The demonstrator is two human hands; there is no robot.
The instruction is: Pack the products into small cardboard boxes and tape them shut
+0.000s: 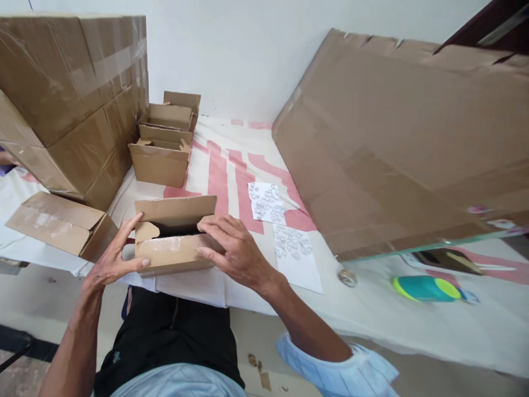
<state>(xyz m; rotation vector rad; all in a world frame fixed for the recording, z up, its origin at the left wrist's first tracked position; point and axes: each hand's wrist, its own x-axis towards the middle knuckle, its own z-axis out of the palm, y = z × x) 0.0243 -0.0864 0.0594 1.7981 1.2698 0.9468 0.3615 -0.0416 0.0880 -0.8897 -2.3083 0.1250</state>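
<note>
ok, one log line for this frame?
left hand: grips small box end | right hand: fingers flat on its front | lid flap: up | beside: printed sheets

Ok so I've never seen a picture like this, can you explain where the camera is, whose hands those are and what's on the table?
No machine here: one camera sits on a person's head and looks forward and down, so both bare hands are that person's own. The left hand grips the left end of a small cardboard box, its lid flap up, at the near edge of the table; the right hand lies across its front edge, holding it too. The table has a white cloth with pink stripes. On it are big taped cartons at the left, a shut small box beside them, a row of open boxes behind, two printed sheets, a teal bottle lying down, and a large cardboard sheet leaning at the right.
</note>
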